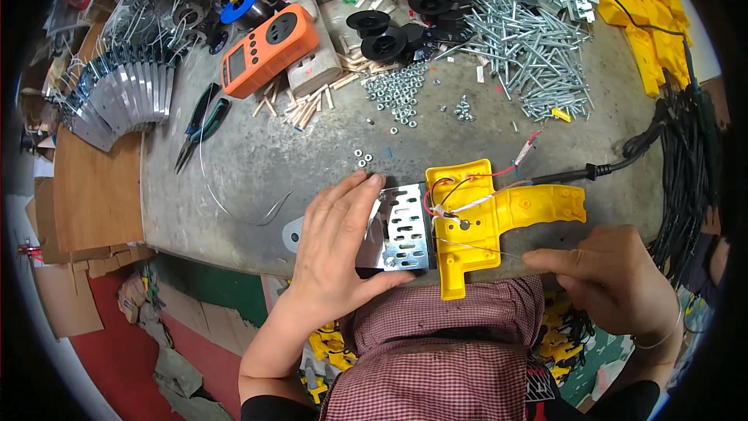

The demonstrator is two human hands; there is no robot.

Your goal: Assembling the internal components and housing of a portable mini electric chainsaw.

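My left hand [331, 242] is closed over a shiny perforated metal cover [405, 226], with the thumb on its near edge and the fingers across its top. Against the cover's right side lies a yellow plastic housing half [471, 242] with a curved handle. Red, black and white wires [448, 201] run inside it, and a black power cord [573, 175] leads off to the right. My right hand [604, 269] pinches a thin wire [495, 250] that stretches left across the housing to the cover. Where its far end sits is too fine to make out.
Farther back are loose nuts [397, 90], a heap of long screws [538, 54], black spools [383, 43] and an orange meter [269, 51]. Pliers [202, 125] lie at left near fanned metal blades [125, 97]. Black cables [682, 187] hang at right; yellow housings [639, 8] are piled behind.
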